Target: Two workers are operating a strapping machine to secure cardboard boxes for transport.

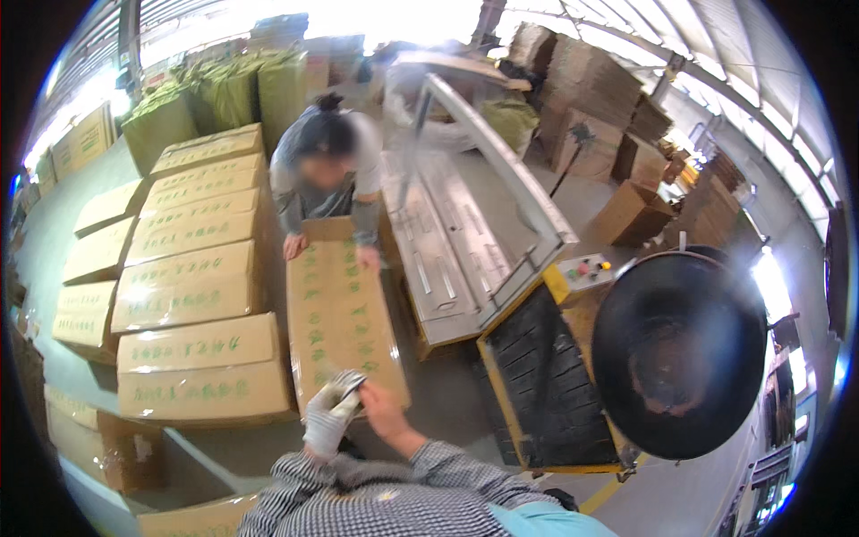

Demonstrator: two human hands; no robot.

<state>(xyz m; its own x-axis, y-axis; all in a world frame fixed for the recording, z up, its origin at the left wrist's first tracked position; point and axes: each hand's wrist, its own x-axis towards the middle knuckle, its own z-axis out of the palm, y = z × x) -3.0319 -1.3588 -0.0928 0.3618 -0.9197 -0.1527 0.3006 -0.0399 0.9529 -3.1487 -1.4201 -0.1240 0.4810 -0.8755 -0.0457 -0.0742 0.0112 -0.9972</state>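
Note:
My left hand, in a whitish knitted glove, is raised over the near end of a long brown carton. Its fingers curl around a small grey-and-white thing with dark edging, too blurred for me to name. My bare right hand meets the left from the right side, fingers closed together against that same thing. The carton lies flat below, with green print and shiny clear tape. At its far end a co-worker leans over with both hands on its edges.
Stacked taped cartons line the left side. To the right stand a metal-framed machine with a yellow-edged control box, a black sloped panel and a large round black fan-like housing. Green wrapped bales and cardboard stacks fill the back.

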